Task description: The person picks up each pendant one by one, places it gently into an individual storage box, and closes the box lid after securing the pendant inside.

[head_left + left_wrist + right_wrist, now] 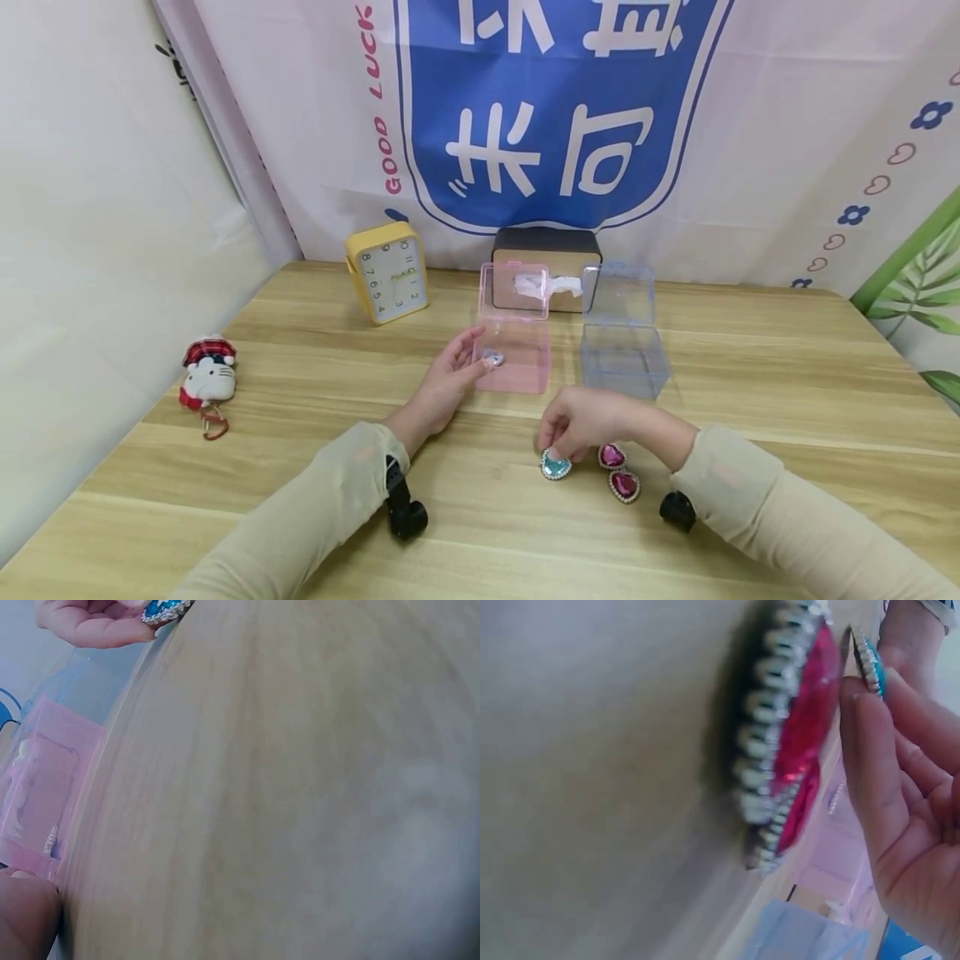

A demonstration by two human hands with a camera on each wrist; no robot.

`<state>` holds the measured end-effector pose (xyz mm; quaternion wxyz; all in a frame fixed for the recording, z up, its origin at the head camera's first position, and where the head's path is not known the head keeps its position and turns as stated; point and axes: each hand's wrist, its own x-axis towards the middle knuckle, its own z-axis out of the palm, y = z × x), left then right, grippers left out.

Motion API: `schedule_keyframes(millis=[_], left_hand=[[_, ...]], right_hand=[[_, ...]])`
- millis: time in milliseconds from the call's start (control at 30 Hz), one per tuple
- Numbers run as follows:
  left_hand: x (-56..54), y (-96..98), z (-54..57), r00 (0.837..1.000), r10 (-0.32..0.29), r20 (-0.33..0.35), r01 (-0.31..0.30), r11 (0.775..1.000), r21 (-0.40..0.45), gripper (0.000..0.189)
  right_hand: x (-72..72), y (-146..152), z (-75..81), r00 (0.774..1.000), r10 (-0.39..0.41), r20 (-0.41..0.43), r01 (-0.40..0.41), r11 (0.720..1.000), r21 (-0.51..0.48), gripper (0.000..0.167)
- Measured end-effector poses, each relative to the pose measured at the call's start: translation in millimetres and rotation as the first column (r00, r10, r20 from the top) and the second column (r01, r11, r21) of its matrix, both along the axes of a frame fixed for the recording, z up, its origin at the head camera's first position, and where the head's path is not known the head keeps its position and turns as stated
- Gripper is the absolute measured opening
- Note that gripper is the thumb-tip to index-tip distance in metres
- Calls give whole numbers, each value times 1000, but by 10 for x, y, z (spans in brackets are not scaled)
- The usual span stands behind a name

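Observation:
My right hand (588,421) pinches a teal heart-shaped gem (556,464) with a beaded silver rim between thumb and fingertips. In the right wrist view that gem (870,666) is tilted on edge. Beside this hand lie a pink heart gem (612,455) and a deeper red-pink one (624,485), their rims close together. My left hand (444,385) rests against the left side of a see-through pink box (525,379), fingers extended and thumb at its near corner. A pale gem (492,358) is inside that box, near the thumb. The box's lid stands raised.
A see-through blue box (626,371) with its lid up stands right of the pink one. Behind them are a tissue box (547,242) and a yellow clock (390,273). A plush keychain (210,379) lies on the far left of the wooden table (315,375).

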<state>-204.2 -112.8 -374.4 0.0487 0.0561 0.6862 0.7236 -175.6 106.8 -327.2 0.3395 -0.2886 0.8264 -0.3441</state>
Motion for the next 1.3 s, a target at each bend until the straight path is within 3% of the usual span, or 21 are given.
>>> schedule_keyframes(millis=[400,800,1300], left_hand=[[17,7,3,1000,3,-4,-3,1000,-2,61],[15,10,-11,1000,4,0,-4,1000,6,61],[6,-7,-5,1000,-4,-13,3,1000,-15,62]], right_hand=[[-46,64,-34,998,-53,26,54,997,-48,12],[-102,57,137,995,-76,-63,70,993,-97,12],[-238,32,247,962,-266,-62,252,952,-172,17]])
